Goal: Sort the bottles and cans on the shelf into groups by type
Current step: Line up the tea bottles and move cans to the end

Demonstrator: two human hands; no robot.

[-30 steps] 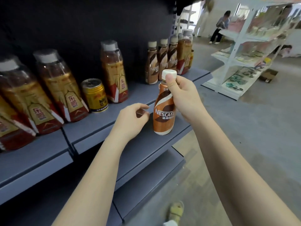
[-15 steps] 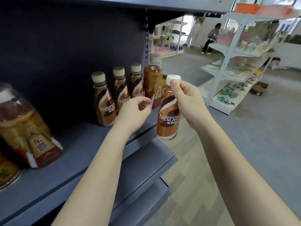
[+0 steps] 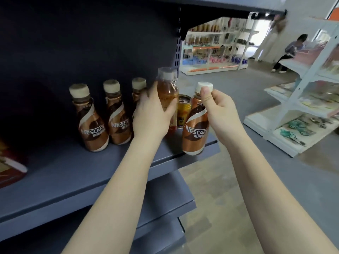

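Head camera, looking down along a store aisle: your right hand (image 3: 220, 110) pinched the white cap and neck of a Nescafé bottle (image 3: 196, 125) between thumb and fingers, holding it at the front right edge of the grey shelf (image 3: 73, 180). That bottle's long axis ran nearly vertical, cap up, its base tipped slightly toward you and hanging over the shelf's lip; whether it touched the shelf could not be told. Your left hand (image 3: 152, 116) was wrapped around the lower body of a clear tea bottle (image 3: 167, 92), which stood upright, cap up, near the shelf's right end. Just beside it, between the tea bottle and the one you held, stood a yellow can (image 3: 183, 112), top up. To the left, three more Nescafé bottles stood upright in a row against the dark back panel: the nearest (image 3: 89, 120), the middle one (image 3: 117, 114), and a third (image 3: 138, 88) partly hidden behind your left hand. At the far left edge, a blurred red-labelled bottle (image 3: 11, 169) showed only in part.
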